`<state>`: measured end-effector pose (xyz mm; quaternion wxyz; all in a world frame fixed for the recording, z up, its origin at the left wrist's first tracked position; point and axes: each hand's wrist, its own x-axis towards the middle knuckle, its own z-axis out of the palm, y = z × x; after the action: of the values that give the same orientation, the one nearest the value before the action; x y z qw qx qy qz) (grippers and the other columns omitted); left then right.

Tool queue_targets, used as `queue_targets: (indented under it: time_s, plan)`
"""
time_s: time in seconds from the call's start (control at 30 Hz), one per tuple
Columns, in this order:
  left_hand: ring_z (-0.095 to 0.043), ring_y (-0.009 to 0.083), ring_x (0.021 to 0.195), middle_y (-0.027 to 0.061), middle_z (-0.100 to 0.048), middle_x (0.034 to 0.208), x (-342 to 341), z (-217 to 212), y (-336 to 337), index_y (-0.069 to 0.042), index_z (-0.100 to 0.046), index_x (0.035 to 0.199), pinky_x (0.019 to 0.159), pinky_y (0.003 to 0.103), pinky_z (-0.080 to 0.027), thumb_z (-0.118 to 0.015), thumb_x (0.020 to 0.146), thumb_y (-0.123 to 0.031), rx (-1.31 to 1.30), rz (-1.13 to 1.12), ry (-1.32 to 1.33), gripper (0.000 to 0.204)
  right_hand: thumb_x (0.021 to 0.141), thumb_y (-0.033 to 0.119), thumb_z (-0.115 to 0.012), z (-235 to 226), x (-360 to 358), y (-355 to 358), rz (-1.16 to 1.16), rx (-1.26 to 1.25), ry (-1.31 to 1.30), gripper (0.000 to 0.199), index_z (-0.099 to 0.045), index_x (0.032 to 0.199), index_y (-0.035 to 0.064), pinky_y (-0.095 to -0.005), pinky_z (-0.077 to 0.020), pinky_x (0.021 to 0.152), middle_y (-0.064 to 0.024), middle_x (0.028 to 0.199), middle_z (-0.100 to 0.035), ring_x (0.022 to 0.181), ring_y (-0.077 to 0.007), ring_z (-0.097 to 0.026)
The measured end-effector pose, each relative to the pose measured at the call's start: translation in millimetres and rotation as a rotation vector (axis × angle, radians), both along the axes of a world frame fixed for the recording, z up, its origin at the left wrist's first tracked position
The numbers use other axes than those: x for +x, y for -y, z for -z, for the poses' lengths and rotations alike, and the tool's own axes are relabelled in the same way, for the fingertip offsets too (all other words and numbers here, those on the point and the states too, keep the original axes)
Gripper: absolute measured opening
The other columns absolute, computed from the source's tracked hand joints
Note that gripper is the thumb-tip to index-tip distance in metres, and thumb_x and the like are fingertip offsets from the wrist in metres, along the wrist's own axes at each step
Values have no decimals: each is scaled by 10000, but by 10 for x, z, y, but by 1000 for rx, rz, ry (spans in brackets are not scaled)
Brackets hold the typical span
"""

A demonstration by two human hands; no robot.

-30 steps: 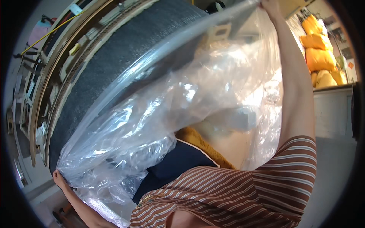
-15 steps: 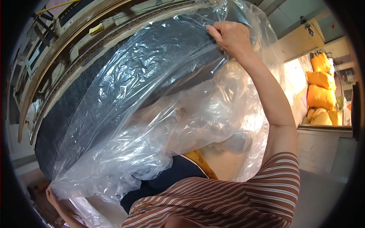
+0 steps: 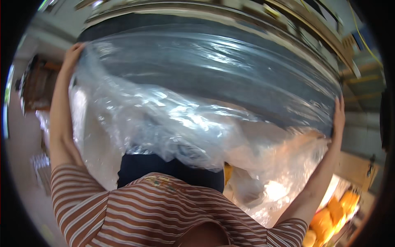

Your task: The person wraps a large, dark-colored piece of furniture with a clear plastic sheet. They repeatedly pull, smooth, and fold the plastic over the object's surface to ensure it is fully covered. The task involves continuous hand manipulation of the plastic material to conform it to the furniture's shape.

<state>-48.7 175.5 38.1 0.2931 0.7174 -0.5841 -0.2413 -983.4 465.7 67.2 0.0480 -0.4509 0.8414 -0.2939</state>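
A large, clear plastic sheet spreads between my hands over a dark grey flat surface on the long bench in front of me. At the surface's left end, my left hand is closed on the sheet's edge. Far to the right, my right hand holds the sheet at the other end of the dark surface, its fingers pointing up and partly blurred. The upper part of the plastic lies fairly smooth and glossy. Its lower part bunches in loose folds and hangs against my waist.
Beyond the dark surface run long curved-looking rails, with a small yellow block on them. A brown wooden piece of furniture stands at the left. Yellow-orange stuffed bundles are piled at the lower right, near a light wooden panel.
My view has swung round to the left. My left hand now grips the sheet at the far left end, and my right hand has lowered to the right end. The upper plastic lies smoother.
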Motion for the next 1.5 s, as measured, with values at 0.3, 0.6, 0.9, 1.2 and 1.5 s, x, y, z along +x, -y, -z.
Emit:
queue_targets:
  time_s: [0.3, 0.6, 0.9, 1.2, 1.5]
  plan:
    - [-591, 131, 714, 40, -653, 776, -858, 8, 93, -61, -694, 894, 691, 273, -460, -670, 799, -315, -594, -10, -93, 272, 904, 209, -557, -489, 961, 739, -184, -330, -868, 200, -586, 986, 29, -413, -447, 801, -161, 993, -573, 947, -334, -555]
    - [-620, 204, 788, 88, -677, 836, -828, 0, 24, -45, -685, 882, 741, 338, -469, -655, 797, -309, -592, -146, -210, 280, 655, 284, -781, -318, 5436, 543, -1150, -235, -322, 424, -520, 933, 101, -370, -360, 700, -63, 895, -475, 876, -236, -485]
    - [-600, 141, 733, 42, -669, 798, -692, 97, 128, -79, -704, 917, 710, 278, -459, -667, 813, -339, -661, -72, -206, 283, 906, 224, -586, -844, 4856, 499, -608, 217, 1198, 184, -589, 970, 51, -195, -449, 599, 12, 793, -577, 664, -61, -533]
    - [-628, 153, 861, 78, -688, 927, -552, 219, 382, -27, -681, 1003, 790, 266, -462, -634, 869, -324, -608, -27, -145, 329, 657, 52, -723, -1619, 3889, -819, -1365, -975, 1793, 233, -604, 842, 131, -201, -390, 487, 55, 632, -572, 532, -43, -488]
    - [-597, 167, 893, 86, -671, 976, 138, 338, 496, 0, -656, 1029, 824, 280, -451, -611, 899, -295, -578, -43, -27, 325, 790, 124, -663, -378, 1640, -1058, -47, -1018, 1139, 122, -542, 777, 125, -197, -327, 457, 54, 628, -482, 497, -44, -435]
